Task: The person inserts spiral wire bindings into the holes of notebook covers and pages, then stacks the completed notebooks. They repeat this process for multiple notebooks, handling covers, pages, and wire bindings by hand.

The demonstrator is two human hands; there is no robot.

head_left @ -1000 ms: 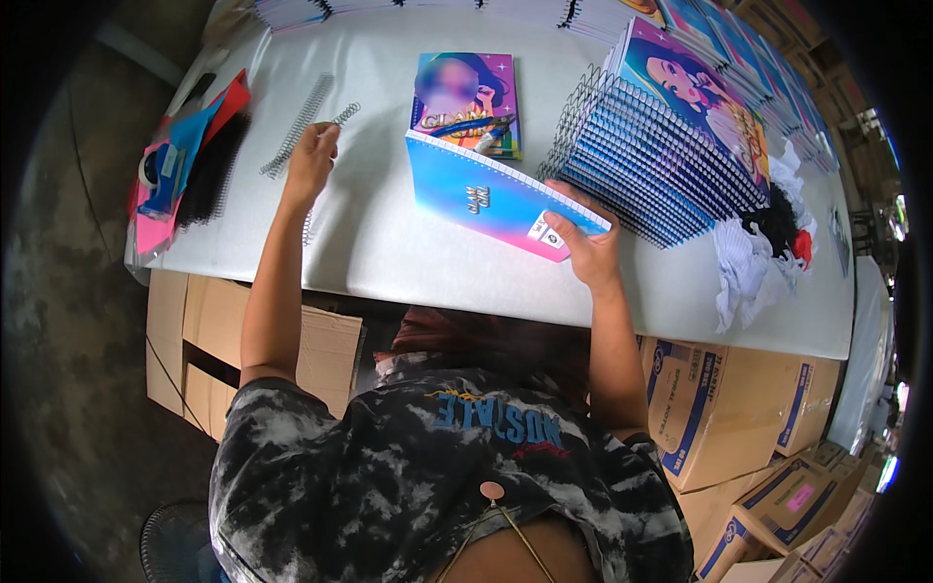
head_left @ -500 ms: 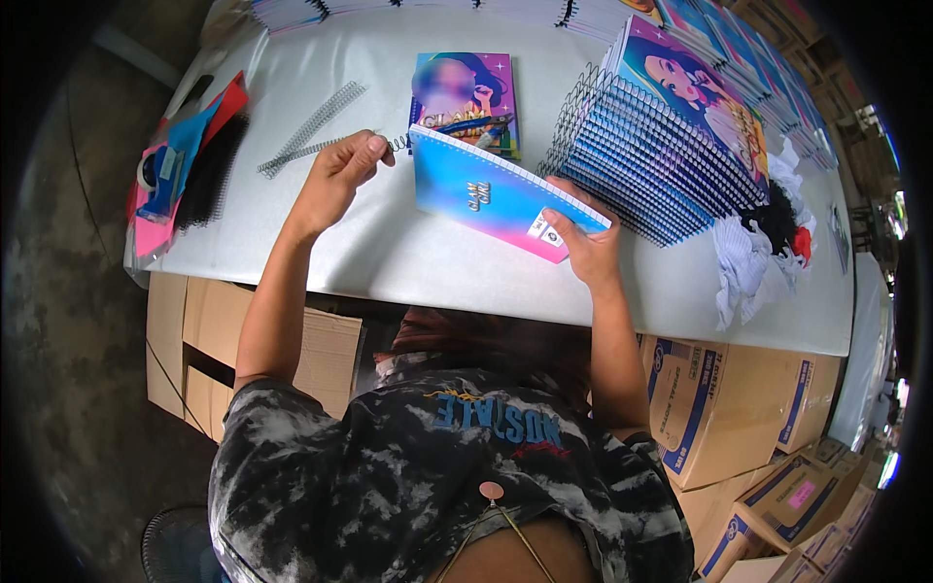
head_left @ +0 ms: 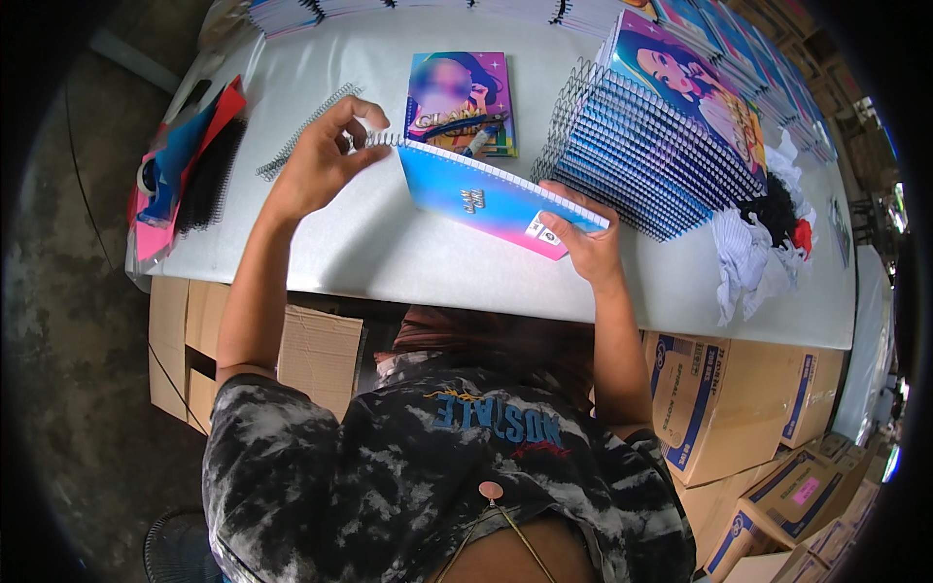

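Note:
My right hand grips the right end of a notebook with a blue-to-pink cover. The notebook is tilted above the table, its punched edge upward. At its left end a wire spiral coil sticks out from the corner holes. My left hand is curled around the coil's free end, thumb below and index finger above. The fingers partly hide that end. Behind the notebook lies another notebook with an illustrated cover, and a tool with dark blue handles rests on it.
Loose spiral coils lie at the left, near coloured sheets with a blue tape dispenser and black coils. A tall stack of coil-bound notebooks stands at right, beside crumpled cloth. Cardboard boxes sit below the table.
My left hand has moved slightly left and its fingers have spread a little around the coil. The notebook's left end has shifted slightly left and down; my right hand keeps its grip.

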